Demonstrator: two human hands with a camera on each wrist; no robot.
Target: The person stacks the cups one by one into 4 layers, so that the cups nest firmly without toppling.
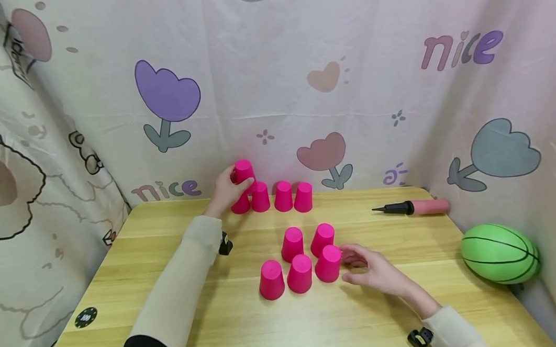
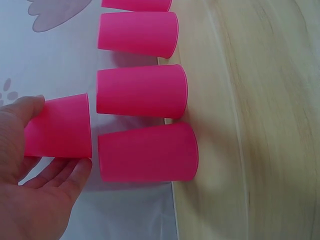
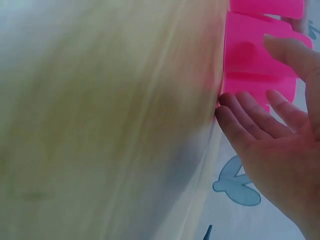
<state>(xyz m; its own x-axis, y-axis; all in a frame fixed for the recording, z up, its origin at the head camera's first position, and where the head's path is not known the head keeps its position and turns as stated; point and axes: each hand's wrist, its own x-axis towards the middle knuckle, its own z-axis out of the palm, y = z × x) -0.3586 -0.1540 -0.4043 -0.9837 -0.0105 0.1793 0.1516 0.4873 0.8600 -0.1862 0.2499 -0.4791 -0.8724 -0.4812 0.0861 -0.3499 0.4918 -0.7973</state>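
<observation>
My left hand (image 1: 224, 191) grips an upside-down pink cup (image 1: 244, 170) between thumb and fingers, at the back of the table. The held cup is just above the left end of a row of several upside-down pink cups (image 1: 260, 197). In the left wrist view, a narrow gap separates its rim from the row cups' bases (image 2: 145, 152). Nearer the front stands another group of upside-down pink cups (image 1: 299, 274). Beside its rightmost cup (image 1: 328, 265) is my right hand (image 1: 377, 272), fingers loosely bent and thumb apart, holding nothing. Whether its fingertips touch that cup, I cannot tell.
On the wooden table (image 1: 169, 263), a pink and black hand pump (image 1: 414, 207) lies at the back right. A green ball (image 1: 500, 253) sits at the right edge, and a black round chip (image 1: 86, 317) lies front left. A printed curtain (image 1: 254, 80) hangs behind.
</observation>
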